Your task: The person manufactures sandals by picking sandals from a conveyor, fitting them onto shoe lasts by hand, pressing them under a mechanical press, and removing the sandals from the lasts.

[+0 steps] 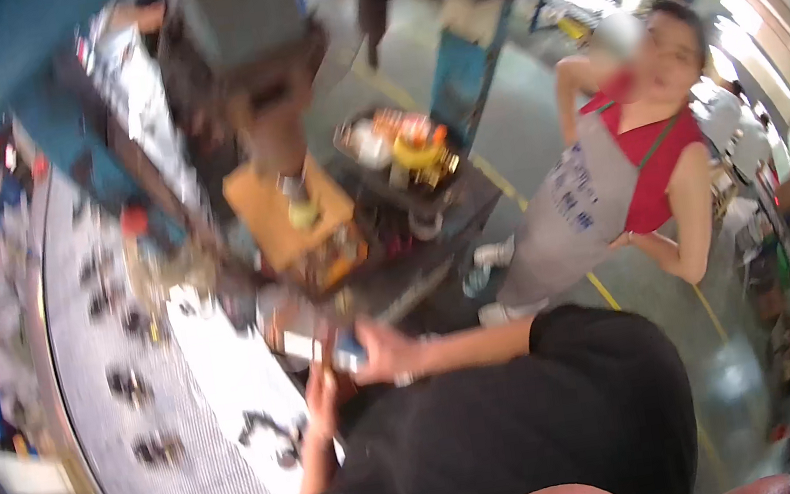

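Though blur softens detail, we find both hands meeting at the worktop (pixel 187 418) edge — right hand (pixel 384 350) closed round a small blue-and-white box (pixel 328 347), left hand (pixel 319 389) touching beneath, grip unclear. Handling step; steadier hold advised.

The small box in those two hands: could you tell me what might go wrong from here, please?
1. The small box is held between the left hand and right hand off the bench edge, so a slip could drop it.
2. Another person stands close on the right, so bumping looks possible.
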Action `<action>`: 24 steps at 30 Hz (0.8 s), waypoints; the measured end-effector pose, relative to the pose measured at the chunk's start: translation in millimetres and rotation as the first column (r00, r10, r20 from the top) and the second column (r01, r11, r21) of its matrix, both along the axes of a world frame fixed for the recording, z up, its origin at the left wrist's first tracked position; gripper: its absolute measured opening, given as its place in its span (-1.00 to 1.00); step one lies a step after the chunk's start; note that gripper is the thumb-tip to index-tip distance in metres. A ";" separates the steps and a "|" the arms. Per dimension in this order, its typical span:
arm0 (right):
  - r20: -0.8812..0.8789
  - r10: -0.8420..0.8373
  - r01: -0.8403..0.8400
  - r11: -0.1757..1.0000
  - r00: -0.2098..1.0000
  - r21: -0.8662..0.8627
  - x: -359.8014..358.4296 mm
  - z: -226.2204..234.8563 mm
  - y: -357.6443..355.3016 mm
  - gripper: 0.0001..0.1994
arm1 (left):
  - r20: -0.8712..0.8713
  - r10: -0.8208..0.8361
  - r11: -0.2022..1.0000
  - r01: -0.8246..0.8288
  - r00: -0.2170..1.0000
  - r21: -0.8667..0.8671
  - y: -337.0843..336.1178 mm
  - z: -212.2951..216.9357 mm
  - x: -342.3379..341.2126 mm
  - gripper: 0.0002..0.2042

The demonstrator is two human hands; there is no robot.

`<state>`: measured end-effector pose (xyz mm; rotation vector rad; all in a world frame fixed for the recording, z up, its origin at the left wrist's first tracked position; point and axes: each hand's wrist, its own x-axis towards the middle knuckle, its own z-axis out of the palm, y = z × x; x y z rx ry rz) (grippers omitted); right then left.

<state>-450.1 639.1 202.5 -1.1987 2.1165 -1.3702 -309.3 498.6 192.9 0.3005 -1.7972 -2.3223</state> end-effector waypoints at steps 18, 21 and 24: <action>-0.344 -0.230 0.273 0.958 0.910 0.082 -172.6 -77.1 -105.4 -0.24 | 0.434 0.251 0.945 -0.316 0.865 0.082 38.8 -75.2 81.2 -0.58; -0.232 -0.258 0.293 0.947 0.938 0.134 -159.1 -42.6 -109.8 -0.19 | 0.436 0.250 0.944 -0.317 0.864 0.088 30.1 -60.6 69.1 -0.60; -0.292 -0.242 0.302 0.936 0.925 0.181 -157.1 -57.1 -105.1 -0.17 | 0.355 0.228 0.932 -0.308 0.907 0.188 31.4 -73.6 77.4 -0.57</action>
